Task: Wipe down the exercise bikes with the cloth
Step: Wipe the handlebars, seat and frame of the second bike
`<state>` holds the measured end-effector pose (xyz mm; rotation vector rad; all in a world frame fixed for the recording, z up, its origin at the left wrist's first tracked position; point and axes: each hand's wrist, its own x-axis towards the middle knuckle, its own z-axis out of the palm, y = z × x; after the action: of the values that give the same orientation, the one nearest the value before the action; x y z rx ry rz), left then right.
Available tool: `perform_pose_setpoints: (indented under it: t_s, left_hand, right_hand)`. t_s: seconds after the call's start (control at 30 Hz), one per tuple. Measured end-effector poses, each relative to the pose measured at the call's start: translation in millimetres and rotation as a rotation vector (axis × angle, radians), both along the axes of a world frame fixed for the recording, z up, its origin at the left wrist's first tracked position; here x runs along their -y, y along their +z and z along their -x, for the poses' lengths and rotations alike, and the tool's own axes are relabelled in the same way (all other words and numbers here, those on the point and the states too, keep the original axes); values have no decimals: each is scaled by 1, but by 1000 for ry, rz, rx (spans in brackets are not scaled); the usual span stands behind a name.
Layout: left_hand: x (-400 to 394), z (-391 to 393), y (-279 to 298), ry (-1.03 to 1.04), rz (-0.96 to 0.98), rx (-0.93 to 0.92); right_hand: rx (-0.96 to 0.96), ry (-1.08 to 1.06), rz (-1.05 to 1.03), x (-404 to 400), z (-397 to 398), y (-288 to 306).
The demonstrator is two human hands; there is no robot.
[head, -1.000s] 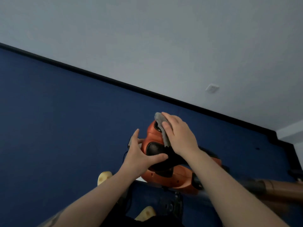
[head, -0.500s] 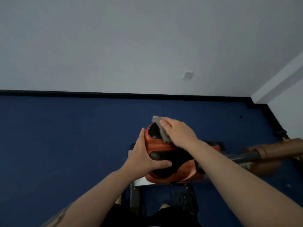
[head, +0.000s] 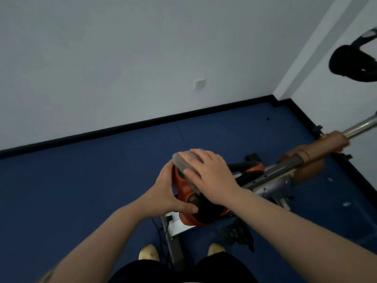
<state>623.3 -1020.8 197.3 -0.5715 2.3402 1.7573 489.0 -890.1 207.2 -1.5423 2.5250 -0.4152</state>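
Observation:
An orange and black exercise bike seat (head: 184, 193) is in the middle of the view. My left hand (head: 169, 193) grips its left side, thumb on the black pad. My right hand (head: 210, 176) lies flat on top and presses a grey cloth (head: 180, 163) onto the seat's far end. The cloth shows only at my fingertips and along the hand's left edge. The bike's silver frame (head: 271, 176) and brown post (head: 318, 148) run off to the right.
The blue floor (head: 81, 190) meets a white wall at a black skirting board (head: 122, 127). A black handlebar pad (head: 350, 64) hangs at the top right. My yellow shoes (head: 149, 252) stand either side of the bike's base bar (head: 175, 250). A black pedal (head: 238, 231) is lower right.
The view has tilted and swung right, bringing the handlebar pad and corner into sight. My right hand with the cloth has slid a little over the seat top. My left hand keeps its grip.

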Motion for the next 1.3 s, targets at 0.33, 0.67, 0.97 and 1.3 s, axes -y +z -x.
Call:
perform_pose_setpoints:
  t_s: [0.33,0.67,0.97,1.3]
  left_hand:
    - [3,51,9,224,153,-173]
    - [-6,81,-3,267,369,-100]
    - [-6,80,-2,266,362,-66]
    - [-4,75,-1,205,370,-98]
  right_hand:
    - [-131,-477,63,-33,-12,-6]
    - [-126,-591,-72,-14,17,12]
    - [-222,-338,-332,-14,43,13]
    - [-219,-464,-238,-31,39,7]
